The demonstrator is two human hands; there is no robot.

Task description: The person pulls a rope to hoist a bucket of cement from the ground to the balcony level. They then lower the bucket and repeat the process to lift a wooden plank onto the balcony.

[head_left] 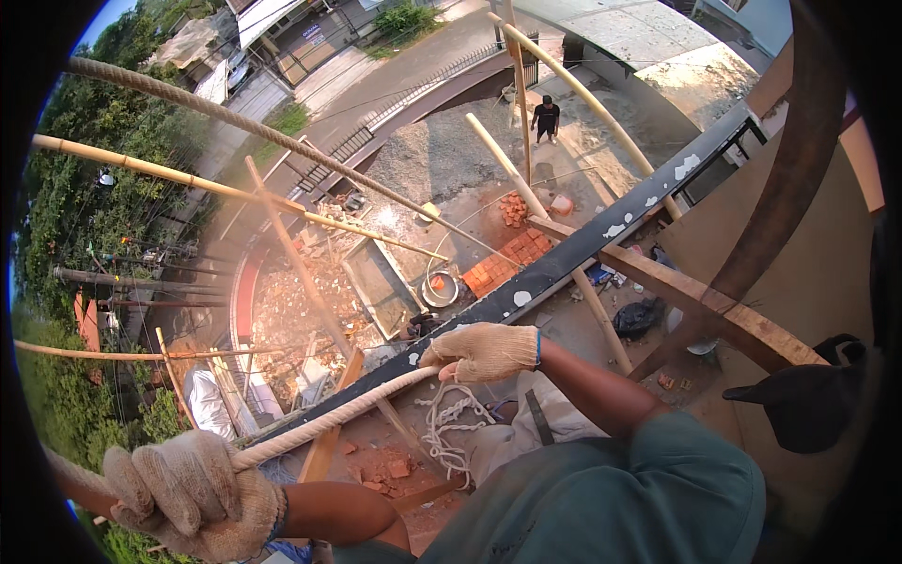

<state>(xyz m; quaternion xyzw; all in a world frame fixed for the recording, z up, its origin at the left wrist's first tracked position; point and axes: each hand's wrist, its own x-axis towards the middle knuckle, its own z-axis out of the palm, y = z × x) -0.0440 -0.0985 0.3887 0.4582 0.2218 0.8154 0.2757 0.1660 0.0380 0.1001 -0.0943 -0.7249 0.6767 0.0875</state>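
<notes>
A thick beige rope (334, 415) runs taut between my two gloved hands. My left hand (193, 493), in a pale knitted glove, is closed round it at the lower left, and the rope continues past it to the left edge. Farther right and higher, my right hand (489, 352) is closed on the same rope, next to the black beam (601, 230) with white patches. Below my right hand, loose rope coils (448, 428) hang in front of my light trousers. A second thick rope (282, 139) slants down from the upper left toward the ground.
Bamboo poles (235, 190) and a wooden beam (672, 282) cross around me. Far below lie orange bricks (507, 263), a round basin (440, 289) and rubble; a person (545, 117) stands there. A dark cap-shaped thing (799, 404) is at the right.
</notes>
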